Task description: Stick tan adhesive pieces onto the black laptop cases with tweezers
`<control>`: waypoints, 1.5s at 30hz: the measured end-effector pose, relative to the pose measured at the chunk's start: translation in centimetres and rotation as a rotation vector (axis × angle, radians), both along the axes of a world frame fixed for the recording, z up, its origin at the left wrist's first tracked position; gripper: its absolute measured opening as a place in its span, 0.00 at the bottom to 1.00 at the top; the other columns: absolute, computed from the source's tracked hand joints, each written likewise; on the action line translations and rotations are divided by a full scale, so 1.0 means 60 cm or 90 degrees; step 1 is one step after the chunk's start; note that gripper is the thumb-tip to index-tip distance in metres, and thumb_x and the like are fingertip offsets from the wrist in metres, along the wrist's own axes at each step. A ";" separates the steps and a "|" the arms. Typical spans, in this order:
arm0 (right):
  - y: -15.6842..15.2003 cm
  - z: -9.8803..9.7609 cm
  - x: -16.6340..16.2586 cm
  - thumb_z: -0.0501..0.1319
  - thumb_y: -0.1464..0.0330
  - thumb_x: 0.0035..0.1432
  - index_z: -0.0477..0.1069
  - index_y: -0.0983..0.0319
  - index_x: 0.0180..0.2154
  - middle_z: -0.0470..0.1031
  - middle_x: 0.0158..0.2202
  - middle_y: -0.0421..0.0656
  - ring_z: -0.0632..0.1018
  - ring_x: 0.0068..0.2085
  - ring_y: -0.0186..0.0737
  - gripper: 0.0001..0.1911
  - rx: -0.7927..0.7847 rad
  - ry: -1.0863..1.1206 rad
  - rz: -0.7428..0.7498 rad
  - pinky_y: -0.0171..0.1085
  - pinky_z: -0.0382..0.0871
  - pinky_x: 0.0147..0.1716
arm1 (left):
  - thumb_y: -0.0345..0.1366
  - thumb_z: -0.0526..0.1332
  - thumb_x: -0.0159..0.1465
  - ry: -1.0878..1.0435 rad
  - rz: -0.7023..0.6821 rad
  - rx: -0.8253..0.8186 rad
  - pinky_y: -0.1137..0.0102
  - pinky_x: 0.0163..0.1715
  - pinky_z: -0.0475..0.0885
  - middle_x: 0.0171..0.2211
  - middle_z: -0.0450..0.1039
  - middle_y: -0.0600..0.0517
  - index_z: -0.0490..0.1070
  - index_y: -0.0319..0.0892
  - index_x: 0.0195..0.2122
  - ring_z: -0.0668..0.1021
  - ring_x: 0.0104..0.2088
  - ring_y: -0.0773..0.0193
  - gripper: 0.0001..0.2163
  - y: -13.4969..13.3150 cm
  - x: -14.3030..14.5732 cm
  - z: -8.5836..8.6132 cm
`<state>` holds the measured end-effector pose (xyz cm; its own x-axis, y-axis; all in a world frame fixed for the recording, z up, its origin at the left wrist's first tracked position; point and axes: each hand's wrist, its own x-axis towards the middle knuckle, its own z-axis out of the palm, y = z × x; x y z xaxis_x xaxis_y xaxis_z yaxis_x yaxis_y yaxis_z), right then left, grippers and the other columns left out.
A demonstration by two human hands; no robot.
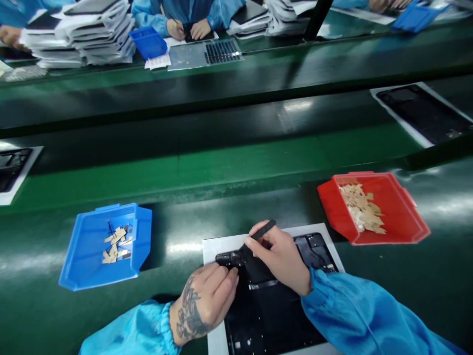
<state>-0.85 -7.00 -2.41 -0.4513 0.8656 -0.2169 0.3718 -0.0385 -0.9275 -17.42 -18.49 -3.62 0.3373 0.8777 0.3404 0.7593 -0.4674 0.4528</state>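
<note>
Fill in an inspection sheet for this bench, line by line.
Surface: dark green worktop, glossy, reflecting light.
Job's things: black panel on a white sheet; black tool, tip near the panel's far-left corner.
Clutter: blue bin with tan and dark pieces; red bin with tan pieces.
Hands: left hand at that corner, any grip unclear; right hand holding the tool.
Cables: nothing seen loose.
Surroundings: co-worker's hands and stacks opposite.

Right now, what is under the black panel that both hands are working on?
A white sheet, its border showing past the black panel, on the green bench. The panel covers the rest, so whatever lies beneath its middle cannot be seen.
</note>
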 end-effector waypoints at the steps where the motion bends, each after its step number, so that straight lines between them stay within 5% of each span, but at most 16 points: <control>1: -0.001 0.000 0.000 0.61 0.66 0.57 0.67 0.61 0.33 0.70 0.22 0.36 0.74 0.24 0.33 0.05 -0.001 -0.002 0.000 0.31 0.66 0.24 | 0.23 0.58 0.60 0.010 0.006 -0.003 0.66 0.27 0.72 0.30 0.71 0.45 0.69 0.30 0.46 0.73 0.29 0.60 0.12 -0.001 0.000 0.000; 13: -0.002 -0.001 0.003 0.61 0.66 0.57 0.68 0.60 0.33 0.72 0.23 0.36 0.75 0.25 0.33 0.05 0.041 -0.023 0.012 0.30 0.68 0.25 | 0.32 0.58 0.61 0.160 0.093 -0.001 0.64 0.25 0.70 0.29 0.69 0.45 0.68 0.29 0.49 0.71 0.28 0.58 0.16 0.005 0.004 0.005; 21: -0.013 0.005 0.013 0.60 0.67 0.61 0.69 0.61 0.34 0.76 0.30 0.40 0.78 0.32 0.37 0.04 0.307 -0.059 0.112 0.34 0.69 0.34 | 0.34 0.58 0.60 0.160 0.106 0.007 0.63 0.24 0.69 0.28 0.69 0.46 0.69 0.30 0.48 0.72 0.28 0.57 0.17 0.008 0.006 0.006; 26: -0.001 0.026 0.031 0.60 0.68 0.60 0.70 0.60 0.34 0.75 0.30 0.41 0.78 0.32 0.38 0.03 0.389 -0.088 0.024 0.34 0.70 0.33 | 0.34 0.57 0.60 0.164 0.109 0.020 0.64 0.24 0.69 0.28 0.69 0.46 0.70 0.29 0.47 0.72 0.28 0.58 0.16 0.009 0.009 0.006; 37: -0.008 0.031 0.023 0.62 0.66 0.59 0.71 0.59 0.33 0.75 0.30 0.40 0.78 0.31 0.37 0.04 0.267 -0.081 0.086 0.34 0.72 0.33 | 0.36 0.56 0.61 0.161 0.110 -0.001 0.63 0.26 0.69 0.29 0.69 0.46 0.70 0.29 0.47 0.72 0.29 0.57 0.17 0.008 0.007 0.006; 45: -0.001 0.015 0.024 0.61 0.63 0.59 0.65 0.58 0.34 0.74 0.24 0.38 0.79 0.27 0.39 0.08 0.025 -0.029 0.017 0.34 0.72 0.27 | 0.41 0.59 0.59 0.125 0.106 0.019 0.62 0.24 0.69 0.28 0.69 0.45 0.69 0.27 0.47 0.72 0.29 0.55 0.21 0.007 0.007 0.007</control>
